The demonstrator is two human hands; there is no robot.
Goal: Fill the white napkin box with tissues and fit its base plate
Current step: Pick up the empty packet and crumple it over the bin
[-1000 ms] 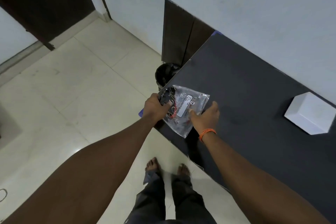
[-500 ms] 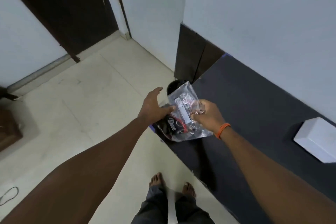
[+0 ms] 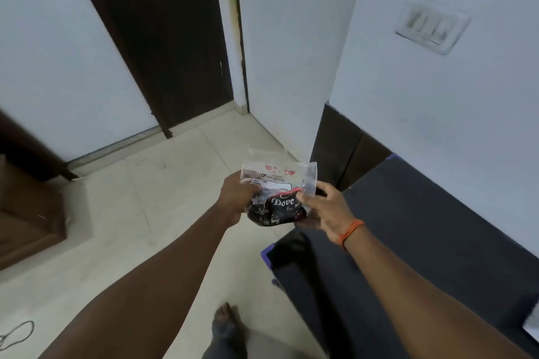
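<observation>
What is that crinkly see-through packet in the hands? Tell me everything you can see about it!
The packet is a clear, shiny plastic bag, held up in the air above the floor, near the corner of the dark table. Its top is see-through with red marks and a white label. The bottom bulges with dark tissues printed "Dove" in white. The left hand grips its left side and the right hand pinches its right edge. It looks unopened, though I cannot be sure.
</observation>
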